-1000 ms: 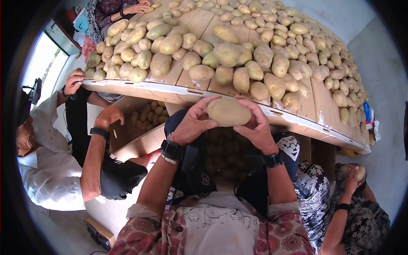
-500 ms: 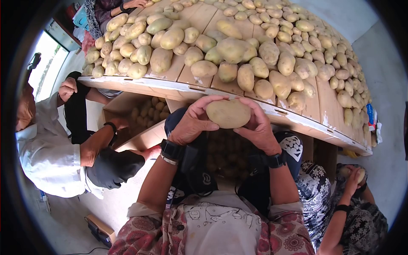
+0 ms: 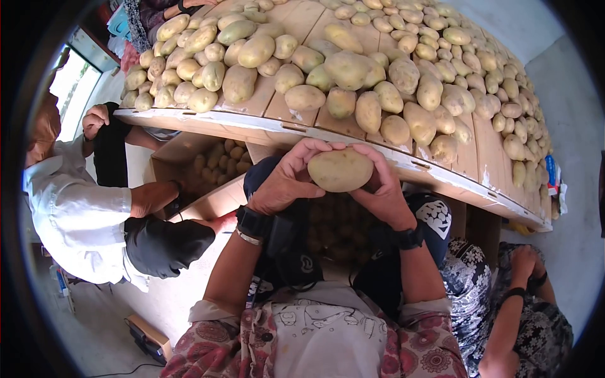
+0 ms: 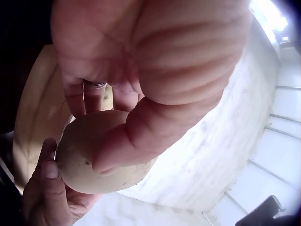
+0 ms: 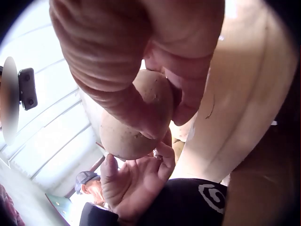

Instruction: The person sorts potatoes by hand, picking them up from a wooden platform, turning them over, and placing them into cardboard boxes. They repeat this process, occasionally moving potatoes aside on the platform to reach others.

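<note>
One large oval potato (image 3: pixel 341 171) is held in front of the table edge, lying crosswise between both hands. My left hand (image 3: pixel 285 179) grips its left end, thumb on the near side and fingers behind. On the opposite end my right hand (image 3: pixel 386 192) holds it the same way. In the left wrist view the left thumb presses along the potato's skin (image 4: pixel 80 146), which shows small dark specks. From the right wrist, the potato (image 5: pixel 129 139) shows with the right thumb across it and the left hand (image 5: pixel 138 183) at the far end.
Many potatoes (image 3: pixel 346 69) cover the slanted cardboard-topped table (image 3: pixel 258 104). A box (image 3: pixel 211 201) of potatoes stands lower left, and more potatoes (image 3: pixel 337 230) lie in shade below my hands. A person in a white shirt (image 3: pixel 82 214) sits left; another in patterned clothes (image 3: pixel 535 321) sits right.
Both my hands keep hold of the potato, which has turned slightly and sunk a little. The person on the left has reached an arm down into the box.
</note>
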A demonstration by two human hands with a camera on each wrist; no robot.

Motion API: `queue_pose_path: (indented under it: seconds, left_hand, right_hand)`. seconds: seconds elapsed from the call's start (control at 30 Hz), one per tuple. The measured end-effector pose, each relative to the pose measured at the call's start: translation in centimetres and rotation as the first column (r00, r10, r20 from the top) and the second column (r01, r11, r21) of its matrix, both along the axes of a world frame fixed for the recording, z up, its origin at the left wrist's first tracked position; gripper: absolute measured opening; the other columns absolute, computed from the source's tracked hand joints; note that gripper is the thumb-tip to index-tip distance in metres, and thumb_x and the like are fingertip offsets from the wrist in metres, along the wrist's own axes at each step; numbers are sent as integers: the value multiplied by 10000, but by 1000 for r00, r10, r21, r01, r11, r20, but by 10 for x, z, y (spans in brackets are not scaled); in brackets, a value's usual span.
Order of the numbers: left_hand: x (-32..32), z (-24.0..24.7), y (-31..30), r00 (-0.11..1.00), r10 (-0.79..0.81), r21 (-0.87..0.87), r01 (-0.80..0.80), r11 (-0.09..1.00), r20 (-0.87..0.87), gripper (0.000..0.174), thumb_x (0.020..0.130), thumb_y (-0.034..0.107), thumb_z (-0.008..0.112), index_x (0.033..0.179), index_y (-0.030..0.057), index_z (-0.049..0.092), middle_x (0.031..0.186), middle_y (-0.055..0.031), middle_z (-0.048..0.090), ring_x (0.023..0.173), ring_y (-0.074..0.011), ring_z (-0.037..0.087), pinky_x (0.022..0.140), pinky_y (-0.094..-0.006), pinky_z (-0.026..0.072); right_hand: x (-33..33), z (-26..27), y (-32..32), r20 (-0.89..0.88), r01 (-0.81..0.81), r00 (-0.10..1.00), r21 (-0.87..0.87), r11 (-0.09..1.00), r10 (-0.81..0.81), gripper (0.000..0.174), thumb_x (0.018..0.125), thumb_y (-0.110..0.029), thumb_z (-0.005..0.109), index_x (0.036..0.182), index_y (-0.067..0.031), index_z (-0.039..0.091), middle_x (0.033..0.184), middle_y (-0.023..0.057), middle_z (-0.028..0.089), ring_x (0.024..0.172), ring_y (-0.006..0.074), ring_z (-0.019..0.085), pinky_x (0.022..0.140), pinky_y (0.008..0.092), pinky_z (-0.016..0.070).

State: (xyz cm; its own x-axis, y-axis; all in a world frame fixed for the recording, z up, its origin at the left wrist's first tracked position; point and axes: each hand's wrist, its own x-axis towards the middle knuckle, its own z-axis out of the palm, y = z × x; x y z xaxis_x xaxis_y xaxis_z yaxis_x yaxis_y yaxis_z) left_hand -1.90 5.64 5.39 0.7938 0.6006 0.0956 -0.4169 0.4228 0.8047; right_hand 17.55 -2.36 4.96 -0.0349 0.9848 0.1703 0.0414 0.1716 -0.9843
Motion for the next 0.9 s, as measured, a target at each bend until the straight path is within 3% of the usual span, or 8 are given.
queue_pose_path:
  seconds: [0.1,0.23,0.27,0.3,0.33,0.53,0.63,0.9]
  left_hand:
    - [1,0,-1,999,27,-26,-28,999,-24,668,639,-100,688,1220,125,447,1368,-84,428,1268,-203,406,1043,-343,346]
    - [1,-6,1,999,27,-41,-28,999,-19,605,737,13,656,1284,80,407,1316,-88,464,1226,-191,445,1004,-323,379]
    - [-2,-12,1,1000,15,-92,-17,996,-25,555,789,19,614,1297,72,397,1289,-77,478,1197,-178,469,974,-305,405]
    - [-8,-9,2,972,18,-43,-28,999,-233,518,834,80,588,1309,40,385,1239,-74,500,1147,-173,502,947,-308,426]
    - [1,0,-3,992,11,-141,-29,990,-124,491,848,113,588,1292,26,399,1190,-66,519,1089,-160,529,921,-295,441]
    - [-3,-12,0,986,49,-12,-51,999,-157,468,836,99,646,1255,28,451,1145,-45,555,1030,-107,544,881,-245,455]
    - [-2,-10,-2,970,62,99,-40,994,-234,496,820,173,672,1244,17,465,1173,-62,541,1080,-143,532,935,-295,436]
    - [0,-14,1,978,-9,45,19,999,-211,416,899,257,587,1240,44,481,1166,-50,551,1069,-120,533,916,-282,438]
  right_hand:
    - [-1,4,1,-53,-21,998,-38,999,19,709,696,96,670,1330,-63,395,1287,77,451,1192,162,455,986,306,408]
    - [3,0,0,-178,-109,979,-46,993,99,731,695,26,725,1336,-49,381,1271,57,464,1174,149,466,962,289,425]
    - [4,6,-1,-124,-82,990,-89,993,71,683,712,-9,742,1309,-32,412,1215,38,507,1088,131,516,893,273,464]
    - [5,2,2,-100,-70,993,-124,990,58,654,719,-30,747,1291,-28,431,1172,37,531,1033,119,532,856,269,476]
    - [9,-2,5,-66,-55,997,-148,987,45,626,726,-50,752,1274,-24,450,1130,35,555,977,108,549,819,264,489]
    - [10,-2,5,-172,-88,983,-177,980,57,509,774,-65,711,1226,14,492,996,32,599,837,68,552,669,210,492]
    - [16,-6,3,-169,-58,985,-190,980,25,490,788,-95,694,1227,12,502,978,38,610,826,77,555,673,216,490]
    - [24,-10,-8,-189,-57,982,-199,978,18,516,786,-204,696,1225,-2,514,1003,40,606,837,90,552,698,234,481]
